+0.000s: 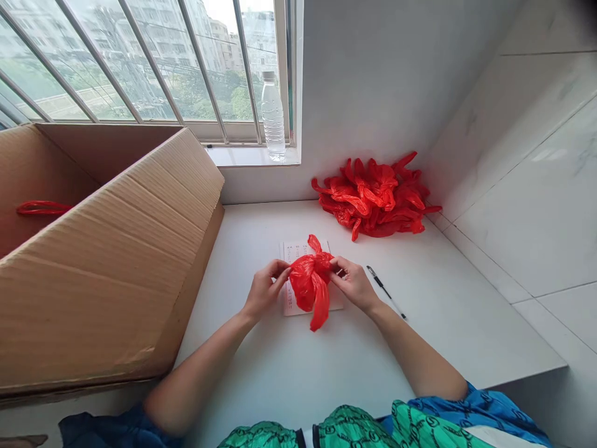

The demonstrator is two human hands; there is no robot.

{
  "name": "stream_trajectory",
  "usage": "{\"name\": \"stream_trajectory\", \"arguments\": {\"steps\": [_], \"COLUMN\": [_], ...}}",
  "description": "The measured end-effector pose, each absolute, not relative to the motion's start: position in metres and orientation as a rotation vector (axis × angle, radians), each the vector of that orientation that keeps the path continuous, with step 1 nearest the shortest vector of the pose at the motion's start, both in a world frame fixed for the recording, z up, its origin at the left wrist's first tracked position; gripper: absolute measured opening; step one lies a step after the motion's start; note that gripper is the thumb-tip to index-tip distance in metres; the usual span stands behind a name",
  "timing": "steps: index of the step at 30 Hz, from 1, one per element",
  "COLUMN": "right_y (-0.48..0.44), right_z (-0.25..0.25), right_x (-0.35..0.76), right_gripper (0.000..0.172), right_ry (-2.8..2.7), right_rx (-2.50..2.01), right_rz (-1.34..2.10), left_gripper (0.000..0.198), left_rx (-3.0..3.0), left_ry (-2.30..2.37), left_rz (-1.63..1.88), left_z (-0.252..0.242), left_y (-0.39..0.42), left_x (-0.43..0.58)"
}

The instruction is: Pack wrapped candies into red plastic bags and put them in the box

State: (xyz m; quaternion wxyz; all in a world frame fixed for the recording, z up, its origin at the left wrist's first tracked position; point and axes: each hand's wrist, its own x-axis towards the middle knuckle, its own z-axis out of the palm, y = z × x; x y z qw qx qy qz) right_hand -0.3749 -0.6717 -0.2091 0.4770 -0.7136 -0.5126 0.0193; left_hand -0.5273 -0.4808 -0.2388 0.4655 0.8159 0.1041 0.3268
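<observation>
Between my two hands is a red plastic bag [308, 280], knotted near its top, with one tail pointing away and another hanging toward me. My left hand [267, 287] pinches its left side between thumb and fingers. On the right side, my right hand [352, 283] pinches it the same way. Under the bag lies a white sheet or pad of paper [291, 303] with rows of small printed or written marks, mostly covered. A black and clear pen [386, 291] rests on the table to the right of my right hand.
A heap of red plastic bags [375, 196] lies at the back of the white table [298, 373]. At left stands a large open cardboard box [116, 267] with a red bag part [44, 208] inside. A clear water bottle [273, 118] stands on the sill by the barred window.
</observation>
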Motion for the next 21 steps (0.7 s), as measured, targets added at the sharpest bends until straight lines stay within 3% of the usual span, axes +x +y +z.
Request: {"name": "stream_trajectory", "arguments": {"steps": [8, 12, 15, 18, 21], "right_y": [-0.692, -0.682, -0.666, -0.653, -0.648], "right_z": [-0.195, -0.197, -0.212, -0.236, -0.255], "right_x": [-0.358, -0.364, -0.375, -0.384, -0.386], "right_gripper": [0.014, 0.03, 0.039, 0.059, 0.064], "right_ry": [-1.43, -1.236, -1.233, -1.382, -1.421], "right_rx": [-1.952, -1.946, -1.967, -2.164, -2.381], "right_rz": [0.145, -0.268, -0.511, -0.56, -0.54], "left_gripper": [0.024, 0.027, 0.035, 0.054, 0.059], "left_rx": [2.053, 2.144, 2.389, 2.697, 2.88], "left_ry": [0.39, 0.377, 0.215, 0.12, 0.183], "left_rz": [0.757, 1.002, 0.983, 0.818, 0.733], "left_z": [-0.242, -0.22, -0.214, -0.229, -0.248], "left_y": [-0.454, -0.476, -0.498, -0.514, -0.518], "left_x": [-0.531, -0.53, -0.52, -0.507, -0.5]}}
